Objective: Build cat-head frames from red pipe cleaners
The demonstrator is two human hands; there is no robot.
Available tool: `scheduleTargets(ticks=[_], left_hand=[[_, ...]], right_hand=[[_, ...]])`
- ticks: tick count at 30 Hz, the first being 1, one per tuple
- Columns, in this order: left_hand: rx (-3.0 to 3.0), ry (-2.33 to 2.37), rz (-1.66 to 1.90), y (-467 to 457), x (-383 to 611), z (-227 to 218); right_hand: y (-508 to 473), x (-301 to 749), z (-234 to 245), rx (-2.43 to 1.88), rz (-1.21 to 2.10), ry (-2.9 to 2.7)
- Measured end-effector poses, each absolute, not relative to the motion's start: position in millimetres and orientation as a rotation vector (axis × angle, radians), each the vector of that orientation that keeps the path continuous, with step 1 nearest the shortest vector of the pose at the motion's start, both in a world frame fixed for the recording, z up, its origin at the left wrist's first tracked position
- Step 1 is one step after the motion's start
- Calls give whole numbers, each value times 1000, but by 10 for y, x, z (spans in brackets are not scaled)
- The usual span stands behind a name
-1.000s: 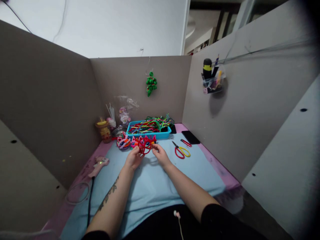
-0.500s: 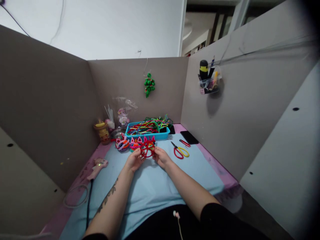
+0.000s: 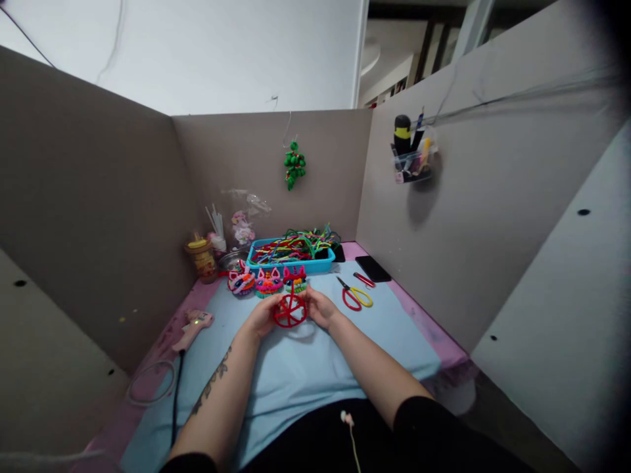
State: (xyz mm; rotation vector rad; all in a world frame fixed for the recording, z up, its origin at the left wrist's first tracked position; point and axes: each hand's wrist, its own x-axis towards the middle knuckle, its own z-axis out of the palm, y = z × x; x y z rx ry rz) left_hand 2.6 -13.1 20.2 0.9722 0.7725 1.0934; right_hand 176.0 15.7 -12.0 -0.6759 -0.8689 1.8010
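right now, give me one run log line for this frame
left hand: holds red pipe-cleaner wheel | right hand: holds its other side | nearby: scissors to right, blue tray beyond

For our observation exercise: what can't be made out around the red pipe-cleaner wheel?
Head view only.
red wheel: rim sides hidden under the left hand and right hand.
wall holder: contents too small to identify.
blue tray: floor hidden by pipe cleaners.
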Motion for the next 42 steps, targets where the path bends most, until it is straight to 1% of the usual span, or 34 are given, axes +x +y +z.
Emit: scheduleTargets(ticks=[4, 9, 18, 33, 42], left_hand=[[1002, 759, 1023, -161, 70, 204], [1006, 738, 1001, -155, 86, 198], [938, 701, 1036, -129, 118, 147], [807, 694, 1037, -126, 151, 121], [764, 818, 1089, -46, 63, 146]], right_hand=[[95, 1729, -137, -673, 1869, -929], [91, 1685, -140, -632, 1823, -925], [124, 1619, -165, -575, 1779, -802], [167, 1590, -206, -586, 1867, -708], [214, 1728, -170, -698, 1696, -758]])
